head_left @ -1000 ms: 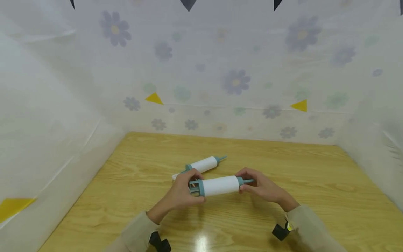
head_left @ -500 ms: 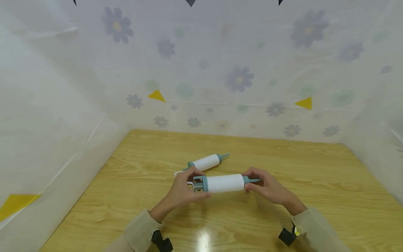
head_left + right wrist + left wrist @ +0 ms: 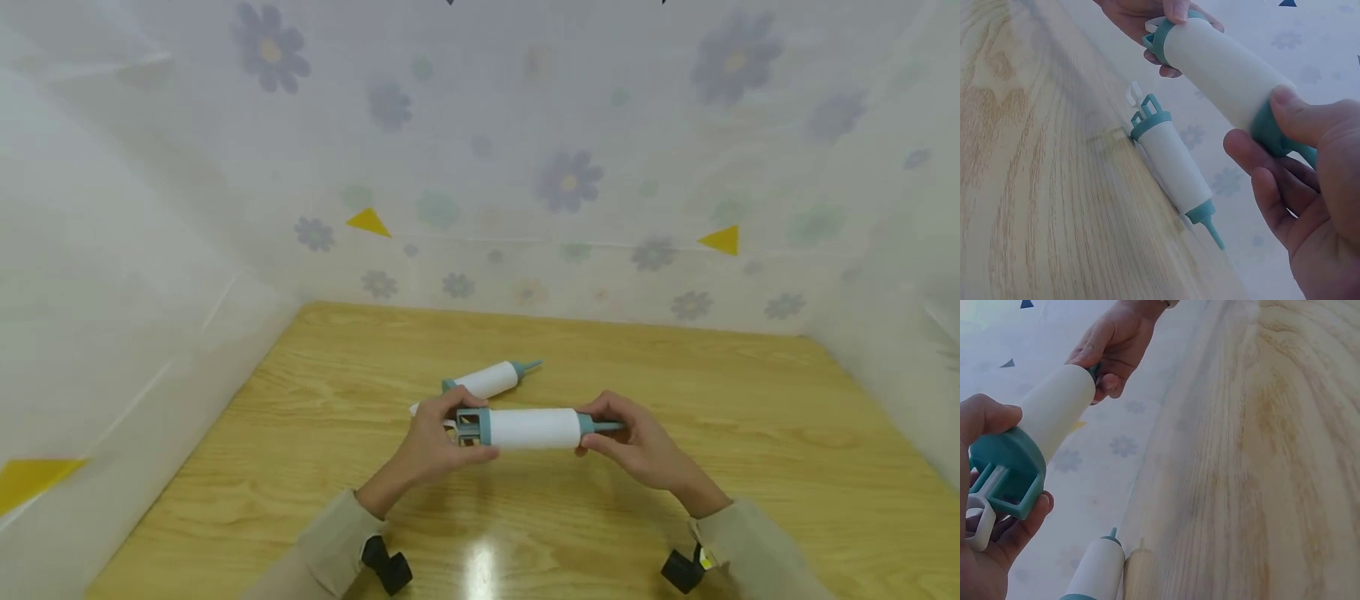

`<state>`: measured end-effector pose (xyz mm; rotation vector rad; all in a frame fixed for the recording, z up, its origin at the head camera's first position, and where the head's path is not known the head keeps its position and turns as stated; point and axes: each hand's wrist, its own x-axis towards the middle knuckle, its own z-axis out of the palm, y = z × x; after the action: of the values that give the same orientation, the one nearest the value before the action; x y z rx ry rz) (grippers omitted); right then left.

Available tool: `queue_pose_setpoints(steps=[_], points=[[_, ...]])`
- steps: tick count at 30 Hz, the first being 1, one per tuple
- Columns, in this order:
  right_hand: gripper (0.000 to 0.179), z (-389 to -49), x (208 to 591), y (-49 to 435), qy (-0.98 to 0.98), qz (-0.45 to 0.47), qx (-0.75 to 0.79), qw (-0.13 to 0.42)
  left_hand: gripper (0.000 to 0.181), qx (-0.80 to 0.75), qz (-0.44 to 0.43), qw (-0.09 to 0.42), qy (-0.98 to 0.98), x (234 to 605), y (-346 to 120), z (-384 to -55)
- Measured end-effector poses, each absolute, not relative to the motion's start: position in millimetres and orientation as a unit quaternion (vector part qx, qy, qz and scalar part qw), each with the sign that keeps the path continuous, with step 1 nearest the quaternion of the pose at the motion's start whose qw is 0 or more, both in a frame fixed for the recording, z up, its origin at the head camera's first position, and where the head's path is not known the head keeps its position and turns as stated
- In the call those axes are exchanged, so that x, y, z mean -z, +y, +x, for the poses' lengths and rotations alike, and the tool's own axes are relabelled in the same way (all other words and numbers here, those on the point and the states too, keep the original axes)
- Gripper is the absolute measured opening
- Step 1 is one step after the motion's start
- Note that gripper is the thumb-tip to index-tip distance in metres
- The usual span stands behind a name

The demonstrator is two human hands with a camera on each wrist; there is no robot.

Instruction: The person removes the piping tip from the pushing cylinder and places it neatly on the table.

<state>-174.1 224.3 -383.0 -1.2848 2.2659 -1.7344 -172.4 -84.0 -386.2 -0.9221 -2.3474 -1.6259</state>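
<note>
A large white syringe (image 3: 535, 428) with teal end caps and a thin teal nozzle is held level above the table between both hands. My left hand (image 3: 431, 437) grips its teal finger-grip end, thumb and fingers on opposite sides. A white ring handle (image 3: 982, 522) sticks out there, partly covered by that hand. At the other end, my right hand (image 3: 637, 442) pinches the teal nozzle cap (image 3: 1269, 130) between thumb and fingers. A second, similar syringe (image 3: 487, 382) lies on the table just behind, its nozzle pointing right; my left hand hides part of its handle end in the head view.
The wooden table (image 3: 675, 392) runs back to a flower-patterned sheet (image 3: 480, 192), with pale sheets on both sides. Yellow triangles (image 3: 722, 240) are stuck on the sheets. Each wrist carries a small black camera (image 3: 387, 567).
The view has shifted slightly. Both hands keep hold of the same syringe, which has turned a little closer to level. The second syringe stays where it lay.
</note>
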Motion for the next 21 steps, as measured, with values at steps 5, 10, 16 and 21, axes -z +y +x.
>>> queue_pose_setpoints(steps=[5,10,16,21], points=[[0.027,-171.9,382.7,220.8,0.719,-0.419,0.555,-0.001,0.038,0.548,-0.316,0.086,-0.770,387.1,-86.1,-170.9],[0.029,-169.5,380.8,220.2,0.724,-0.421,0.545,-0.016,0.039,0.574,-0.306,0.066,-0.757,387.5,-87.1,-169.7],[0.031,-166.6,380.5,219.1,0.728,-0.417,0.542,-0.035,0.040,0.594,-0.282,0.039,-0.753,385.8,-86.1,-168.4],[0.031,-164.9,381.5,217.2,0.737,-0.403,0.541,-0.037,0.039,0.600,-0.287,0.049,-0.745,385.7,-87.1,-167.6]])
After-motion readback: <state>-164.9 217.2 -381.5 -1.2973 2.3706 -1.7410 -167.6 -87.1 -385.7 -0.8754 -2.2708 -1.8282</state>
